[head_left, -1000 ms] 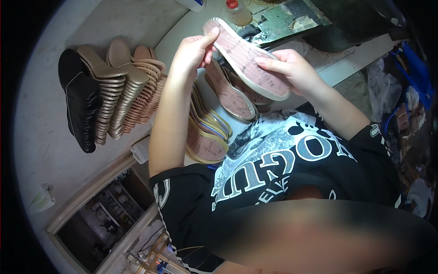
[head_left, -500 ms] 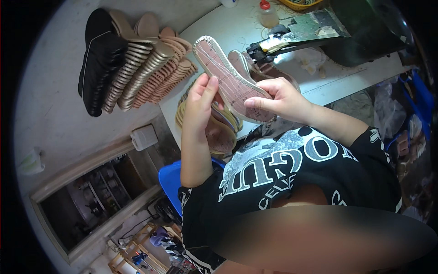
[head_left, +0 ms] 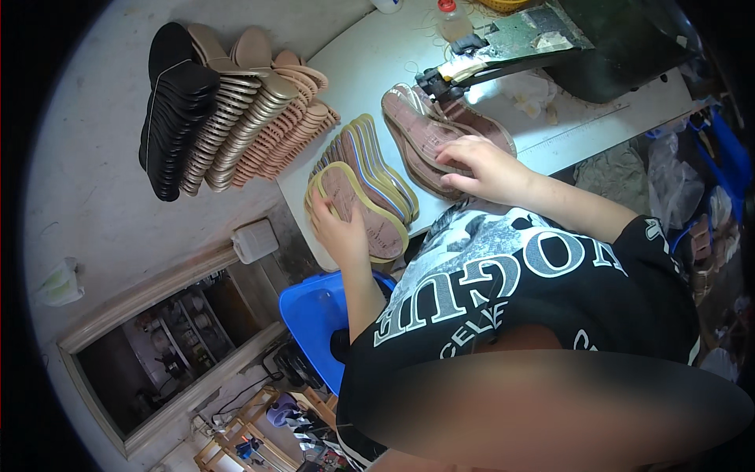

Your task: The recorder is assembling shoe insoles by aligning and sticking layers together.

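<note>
My left hand [head_left: 338, 228] lies with fingers spread on the top insole [head_left: 351, 197], a pinkish-brown one with a yellow edge. Beneath and behind it, more yellow-edged insoles [head_left: 385, 169] are fanned out in a row, one showing a blue stripe. My right hand [head_left: 481, 167], its fingers apart and slightly bent, rests over a pale-rimmed pinkish insole [head_left: 417, 126]. That insole lies on a small pile with other pinkish insoles [head_left: 494, 130], close by the machine head [head_left: 439, 85]. Neither hand visibly grips anything.
Black, gold and pink soles [head_left: 236, 110] stand in dense rows at the left. The worn green machine arm [head_left: 527, 39] reaches over the white table [head_left: 354, 75] from the right. A red-capped bottle [head_left: 454, 23] stands behind. A blue bin [head_left: 311, 311] sits below the table.
The pale-rimmed insole held up in both hands is now down on the pinkish pile. My left hand has let go and moved down onto the yellow-edged insoles. The right hand's fingers have loosened.
</note>
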Motion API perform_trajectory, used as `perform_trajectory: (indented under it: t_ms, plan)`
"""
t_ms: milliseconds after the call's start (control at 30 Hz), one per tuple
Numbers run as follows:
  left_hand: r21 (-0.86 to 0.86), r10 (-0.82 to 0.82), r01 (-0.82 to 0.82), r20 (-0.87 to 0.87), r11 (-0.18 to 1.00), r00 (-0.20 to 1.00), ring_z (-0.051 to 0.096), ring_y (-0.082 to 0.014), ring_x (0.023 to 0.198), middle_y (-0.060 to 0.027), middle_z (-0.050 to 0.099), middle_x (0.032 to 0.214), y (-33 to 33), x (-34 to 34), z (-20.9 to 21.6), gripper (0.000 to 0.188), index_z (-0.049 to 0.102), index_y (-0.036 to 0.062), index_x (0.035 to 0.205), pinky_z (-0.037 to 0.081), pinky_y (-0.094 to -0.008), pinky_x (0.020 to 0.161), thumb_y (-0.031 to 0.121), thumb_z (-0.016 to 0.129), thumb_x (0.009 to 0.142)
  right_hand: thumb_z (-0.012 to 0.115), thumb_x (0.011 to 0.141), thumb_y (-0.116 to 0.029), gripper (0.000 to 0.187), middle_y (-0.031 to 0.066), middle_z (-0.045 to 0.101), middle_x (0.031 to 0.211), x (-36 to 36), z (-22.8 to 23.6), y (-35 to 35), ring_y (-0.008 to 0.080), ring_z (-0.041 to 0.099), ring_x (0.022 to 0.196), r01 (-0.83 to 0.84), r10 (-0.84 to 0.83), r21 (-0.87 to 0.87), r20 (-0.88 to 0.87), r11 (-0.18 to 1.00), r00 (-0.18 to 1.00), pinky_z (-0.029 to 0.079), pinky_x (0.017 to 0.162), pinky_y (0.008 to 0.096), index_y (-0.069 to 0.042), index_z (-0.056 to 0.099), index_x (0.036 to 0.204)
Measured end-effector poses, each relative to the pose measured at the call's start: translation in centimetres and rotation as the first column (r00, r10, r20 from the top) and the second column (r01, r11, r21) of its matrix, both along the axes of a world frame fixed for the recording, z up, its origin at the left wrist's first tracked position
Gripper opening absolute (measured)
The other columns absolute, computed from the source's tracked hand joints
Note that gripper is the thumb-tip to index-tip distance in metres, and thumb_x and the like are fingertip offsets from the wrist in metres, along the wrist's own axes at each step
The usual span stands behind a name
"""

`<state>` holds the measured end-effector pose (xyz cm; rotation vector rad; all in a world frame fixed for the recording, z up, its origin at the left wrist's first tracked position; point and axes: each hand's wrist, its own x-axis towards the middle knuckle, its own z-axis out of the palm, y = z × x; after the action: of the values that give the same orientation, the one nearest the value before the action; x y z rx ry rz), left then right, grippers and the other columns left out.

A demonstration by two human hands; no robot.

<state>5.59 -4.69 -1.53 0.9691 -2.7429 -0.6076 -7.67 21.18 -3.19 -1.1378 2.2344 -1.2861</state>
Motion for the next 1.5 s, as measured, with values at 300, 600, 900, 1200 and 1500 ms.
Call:
perform_trajectory:
  t_ms: [300,600,900,1200,1500]
  plan:
    - [-0.071,-0.167,0.179,0.145,0.981,0.975,0.027,-0.0428,0.130,-0.0232,0.026,0.143,1.5,-0.4,0.4,0.093,0.028,0.0019,0.141,0.024,-0.0487,0.108,0.021,0.078,0.065,0.062,0.084,-0.022,0.025,0.0151,0.065,0.096,1.1,-1.7,0.8,0.0314,0.060,0.097,-0.007,0.011,-0.031,0.127,0.999,0.992,0.045,0.087,0.0407,-0.001,0.063,0.097]
    - [-0.011,-0.249,0.264,-0.374,0.965,0.894,0.029,-0.0328,0.127,-0.0187,0.023,0.140,4.8,-4.3,5.8,0.092,0.029,0.0046,0.141,0.034,-0.0423,0.102,0.004,0.074,0.062,0.066,0.085,-0.025,0.033,0.0140,0.065,0.103,0.3,1.4,-0.8,0.0265,0.061,0.101,-0.014,0.091,-0.215,0.352,0.977,0.932,0.046,0.088,0.0368,0.000,0.061,0.104]
    - [0.823,0.260,0.450,-0.546,0.348,0.797,0.051,-0.0205,0.106,-0.0168,0.043,0.127,8.0,-10.4,5.0,0.079,0.021,-0.0030,0.140,0.047,-0.0326,0.089,0.010,0.072,0.081,0.071,0.082,-0.013,0.038,0.0042,0.065,0.102,-1.0,3.9,-0.1,0.0081,0.057,0.096,0.107,0.262,-0.482,0.635,0.870,0.727,0.045,0.085,0.0251,0.002,0.059,0.115]
    - [0.851,0.190,0.522,-0.505,-0.051,0.842,0.064,-0.0129,0.082,-0.0073,0.066,0.095,10.6,-11.3,4.3,0.023,0.059,-0.0005,0.109,0.052,-0.0264,0.075,0.014,0.060,0.091,0.058,0.092,-0.036,0.040,0.0081,0.068,0.093,-3.8,4.1,2.5,0.0107,0.065,0.080,0.181,0.505,-0.536,0.841,0.824,0.195,0.053,0.072,0.0234,0.001,0.064,0.107]
    - [0.797,-0.032,0.604,-0.603,0.022,0.797,0.060,-0.0102,0.080,-0.0048,0.066,0.090,11.5,-10.6,4.0,0.019,0.063,-0.0013,0.100,0.047,-0.0234,0.074,0.013,0.062,0.088,0.074,0.081,-0.030,0.031,-0.0003,0.061,0.067,-4.6,5.0,2.6,0.0045,0.056,0.056,0.063,0.397,-0.449,0.840,0.891,0.370,0.037,0.046,0.0155,0.000,0.065,0.080]
